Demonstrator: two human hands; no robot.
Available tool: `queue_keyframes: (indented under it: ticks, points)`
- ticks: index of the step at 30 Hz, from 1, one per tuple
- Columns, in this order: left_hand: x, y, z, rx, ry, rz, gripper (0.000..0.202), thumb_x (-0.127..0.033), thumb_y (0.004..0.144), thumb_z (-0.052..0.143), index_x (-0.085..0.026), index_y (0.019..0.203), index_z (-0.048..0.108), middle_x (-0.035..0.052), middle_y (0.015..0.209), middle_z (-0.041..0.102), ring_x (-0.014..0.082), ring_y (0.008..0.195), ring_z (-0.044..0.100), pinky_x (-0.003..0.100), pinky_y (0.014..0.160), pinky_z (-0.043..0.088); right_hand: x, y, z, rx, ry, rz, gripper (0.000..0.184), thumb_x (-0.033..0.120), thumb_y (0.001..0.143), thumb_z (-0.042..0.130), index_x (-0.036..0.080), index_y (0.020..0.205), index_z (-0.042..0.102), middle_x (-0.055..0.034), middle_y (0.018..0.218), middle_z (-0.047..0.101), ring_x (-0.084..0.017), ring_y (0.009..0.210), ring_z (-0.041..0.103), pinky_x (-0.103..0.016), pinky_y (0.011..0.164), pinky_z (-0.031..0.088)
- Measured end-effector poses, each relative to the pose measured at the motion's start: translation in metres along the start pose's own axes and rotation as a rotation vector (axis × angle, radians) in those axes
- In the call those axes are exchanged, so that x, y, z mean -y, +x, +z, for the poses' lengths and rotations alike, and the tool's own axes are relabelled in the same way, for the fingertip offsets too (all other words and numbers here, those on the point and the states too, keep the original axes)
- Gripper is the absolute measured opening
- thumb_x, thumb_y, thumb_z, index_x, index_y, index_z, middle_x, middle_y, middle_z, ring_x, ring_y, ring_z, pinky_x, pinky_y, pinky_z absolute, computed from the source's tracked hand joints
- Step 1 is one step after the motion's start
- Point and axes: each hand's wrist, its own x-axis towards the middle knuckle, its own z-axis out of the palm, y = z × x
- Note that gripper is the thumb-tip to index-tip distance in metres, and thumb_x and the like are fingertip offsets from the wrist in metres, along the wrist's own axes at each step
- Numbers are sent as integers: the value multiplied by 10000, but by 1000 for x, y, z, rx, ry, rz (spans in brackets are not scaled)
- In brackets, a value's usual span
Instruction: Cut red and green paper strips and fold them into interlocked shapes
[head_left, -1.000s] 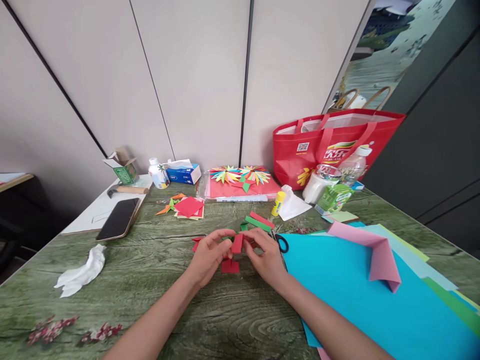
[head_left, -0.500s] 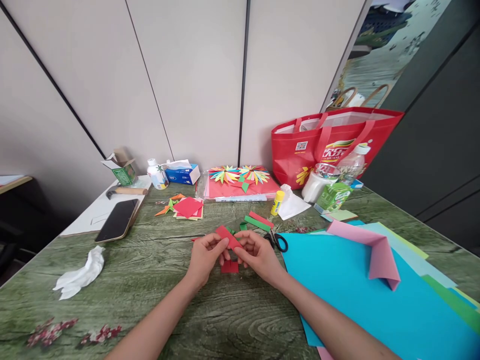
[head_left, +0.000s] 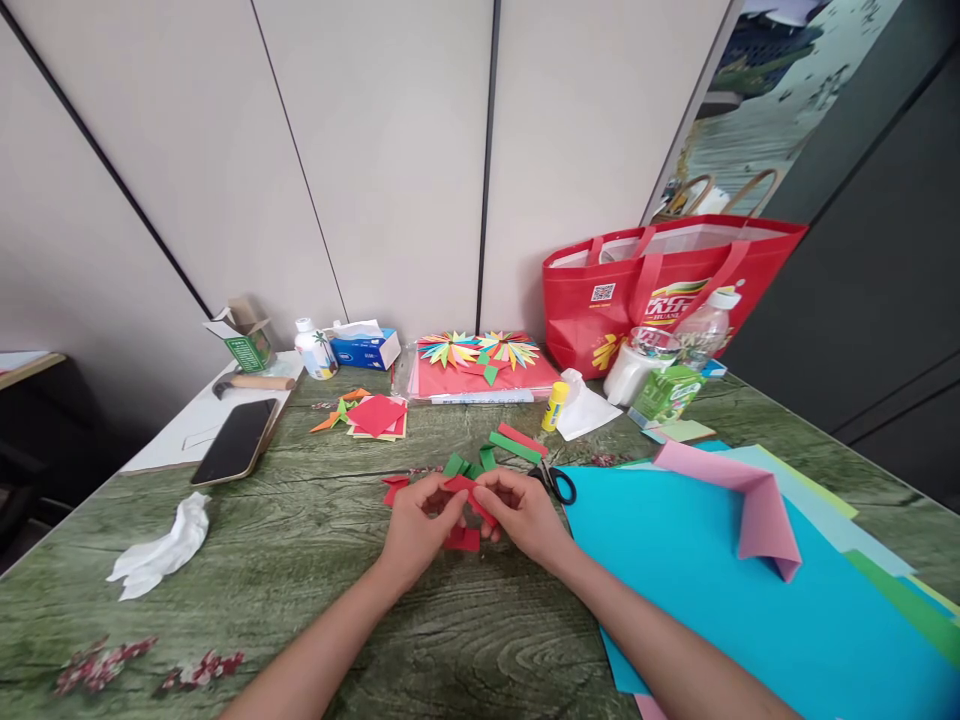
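Yeah, so the left hand (head_left: 415, 527) and right hand (head_left: 526, 515) are both curled in, thumbs and fingers pinching 1 red strip (head_left: 460, 485) between them mid-table (head_left: 450, 650). Another red piece (head_left: 465, 541) lies just nearer, green paper (head_left: 456, 465) just farther, black scissors (head_left: 552, 479) beside the right hand, yellow glue stick (head_left: 555, 408) farther back.

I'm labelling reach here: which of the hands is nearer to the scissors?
Right. The right hand is close beside the scissors, on their near-left side; the left hand is farther left, across the red paper that both hands pinch.
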Motion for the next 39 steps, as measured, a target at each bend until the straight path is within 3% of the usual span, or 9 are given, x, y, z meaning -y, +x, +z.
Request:
queue_keyframes:
  ticks: [3,9,15,19,23,26,28,32,39]
  points:
    - [1,4,-3,-44,-88,-84,175,-298,725,578,-148,642,547,-34,432,543,72,353,439,173,367,353,1,-1,2,24,78,-51,257,353,753,583,198,938,493,40,643,563,-100,481,564,-212,431,476]
    - [4,10,-6,-77,-214,-171,209,-336,690,621,-142,652,553,-47,402,510,61,335,408,154,339,297,3,-4,5,48,-60,-113,140,313,786,546,177,796,579,16,610,570,-113,518,581,-233,500,497]
    - [1,7,-3,-38,-271,-179,264,-388,708,598,-140,620,577,-36,411,518,69,346,426,167,340,319,0,-6,6,81,-58,-84,147,317,763,574,196,845,583,8,655,591,-116,516,571,-249,504,497]
    - [4,11,-8,-169,-292,-156,265,-373,712,595,-142,586,562,-38,401,517,73,349,434,167,337,313,3,-6,3,38,-51,-121,158,314,796,537,196,901,541,6,679,590,-102,513,554,-217,471,459]
    - [7,14,-12,-281,-301,-144,255,-362,706,600,-144,581,558,-39,408,521,84,367,462,171,342,311,5,-6,-3,102,-313,-271,132,314,756,593,198,818,594,-33,825,604,-105,560,542,-220,490,433]
    - [8,14,-11,-253,-299,-147,246,-365,705,600,-137,613,581,-32,435,538,87,378,466,175,340,306,-1,-6,-5,271,-525,-391,255,324,661,692,220,883,623,-52,971,591,-141,677,573,-253,581,457]
    - [7,12,-9,-224,-299,-147,247,-371,706,598,-130,657,607,-24,467,559,83,380,456,178,338,305,-7,-6,-5,288,-658,-445,159,265,717,646,220,869,634,-48,926,611,-163,766,584,-269,658,451]
    - [5,10,-6,-175,-306,-151,255,-372,699,603,-121,714,644,-10,498,584,77,378,438,178,331,305,-11,-4,-5,180,-717,-433,93,154,779,532,195,796,614,-31,776,621,-143,686,570,-245,616,429]
    - [3,9,-4,-149,-344,-161,198,-312,690,601,-135,769,643,7,553,638,87,383,472,177,327,318,-8,1,-11,-69,-636,-374,155,82,682,502,189,784,548,-13,717,598,-149,639,538,-243,586,417]
